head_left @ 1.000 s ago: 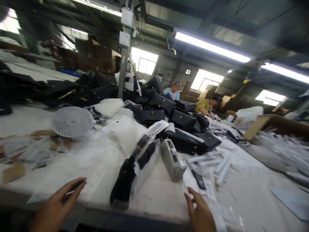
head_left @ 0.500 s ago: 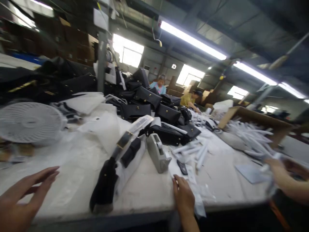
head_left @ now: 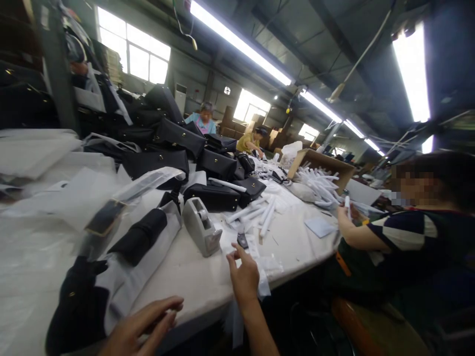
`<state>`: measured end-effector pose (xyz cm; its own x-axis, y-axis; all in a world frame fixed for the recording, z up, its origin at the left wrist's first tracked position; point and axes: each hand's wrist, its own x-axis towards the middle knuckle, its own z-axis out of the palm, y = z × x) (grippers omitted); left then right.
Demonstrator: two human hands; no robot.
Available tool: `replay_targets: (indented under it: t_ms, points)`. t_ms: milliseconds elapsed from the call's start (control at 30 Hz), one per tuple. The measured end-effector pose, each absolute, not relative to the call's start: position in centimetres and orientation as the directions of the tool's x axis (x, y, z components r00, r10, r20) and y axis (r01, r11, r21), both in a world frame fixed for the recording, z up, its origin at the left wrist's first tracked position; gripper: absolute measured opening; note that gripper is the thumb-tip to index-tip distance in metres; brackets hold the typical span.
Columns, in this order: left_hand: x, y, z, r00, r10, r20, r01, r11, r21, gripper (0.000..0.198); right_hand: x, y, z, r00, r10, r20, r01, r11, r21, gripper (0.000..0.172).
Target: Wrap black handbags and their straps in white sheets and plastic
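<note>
My left hand (head_left: 148, 324) is low in the view at the table's front edge, with fingers stretched and slightly apart. It holds nothing I can make out. My right hand (head_left: 245, 272) is over the front edge, its thumb and forefinger apart and nothing visible between them. Just beyond its fingertips lies a small dark object (head_left: 242, 241), beside clear plastic strips (head_left: 262, 277). A grey tape dispenser (head_left: 202, 228) stands between and beyond the hands. Left of it lies a black bag (head_left: 79, 304) with white wrapping, a black roll-shaped part (head_left: 143, 236) and a plastic-covered strap (head_left: 107, 217).
Black bags (head_left: 178, 136) are heaped at the back. White tubes (head_left: 267, 217) lie right of the dispenser, and more fill a cardboard box (head_left: 343, 174). White sheets (head_left: 37, 153) lie left. A co-worker (head_left: 408, 237) sits close on the right; two other people are farther back.
The view has swung right, bringing the co-worker into sight and taking the fan out. My left hand has come nearer my right hand. My right thumb and forefinger have spread apart.
</note>
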<state>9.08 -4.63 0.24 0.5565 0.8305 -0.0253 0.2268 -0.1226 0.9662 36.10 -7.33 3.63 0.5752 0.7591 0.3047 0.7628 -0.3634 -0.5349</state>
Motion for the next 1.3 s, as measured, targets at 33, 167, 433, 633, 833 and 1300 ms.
replay_targets:
  t_ms: [33, 167, 433, 633, 833, 1300]
  points:
    - [10.5, -4.3, 1.0, 0.539, 0.837, -0.097, 0.203, -0.017, 0.979, 0.055, 35.3, -8.0, 3.9, 0.564, 0.765, 0.311, 0.733, -0.290, -0.616, 0.033]
    - [14.2, -3.4, 3.0, 0.586, 0.740, -0.330, 0.012, 0.399, 0.917, 0.093, 31.1, -11.3, 3.0, 0.451, 0.848, 0.279, 0.559, -0.025, -0.829, 0.027]
    - [10.9, -5.1, 5.1, 0.404, 0.854, -0.328, -0.104, 0.399, 0.911, 0.052, 26.8, -14.9, -2.3, -0.057, 0.893, 0.446, 0.491, 0.414, -0.766, 0.030]
    - [0.5, -8.7, 3.0, 0.340, 0.904, -0.259, 0.174, 0.211, 0.962, 0.043, 23.3, -12.8, 0.1, 0.116, 0.915, 0.386, 0.376, 0.319, -0.870, 0.021]
    - [-5.3, -8.7, -0.3, -0.102, 0.990, -0.093, 0.304, 0.120, 0.945, 0.049, 17.3, -10.0, 2.7, -0.115, 0.961, 0.252, 0.312, 0.276, -0.909, 0.028]
    - [-7.0, -10.2, 0.1, 0.120, 0.978, -0.169, 0.222, 0.140, 0.965, 0.038, 12.6, -8.7, 4.2, -0.188, 0.981, 0.054, 0.352, 0.118, -0.928, 0.022]
